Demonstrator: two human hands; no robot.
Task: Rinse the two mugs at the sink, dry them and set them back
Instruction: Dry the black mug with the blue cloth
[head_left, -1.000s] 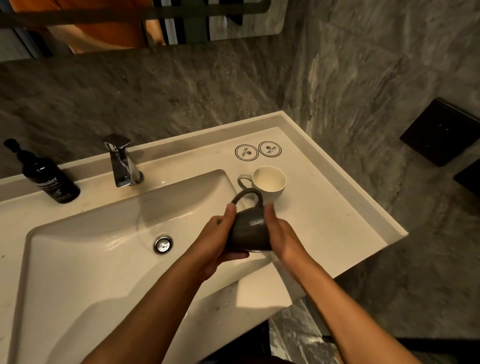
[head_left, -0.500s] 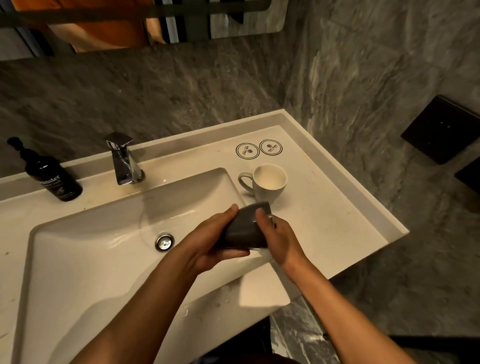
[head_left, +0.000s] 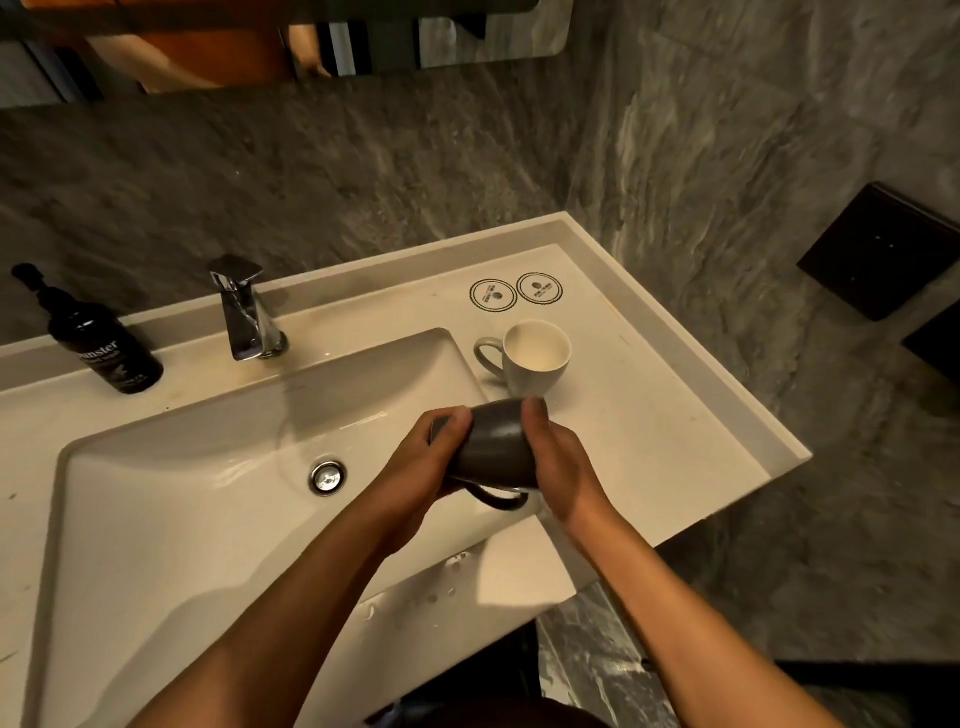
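- Dark grey glazed ceramic mug: I see my left hand and right hand clasping it, handle down.
- White ceramic mug: upright at its 12 o'clock, on the cream counter.

Dark grey mug, glossy, plain. Behind it, pale cream-white mug, inside slightly yellowish. Sink off-white. Behind the white mug: two round white coasters, black scalloped rings, small print illegible. Left of chrome tap: black bottle, white lettering. Wall grey, veined like marble, possibly stone
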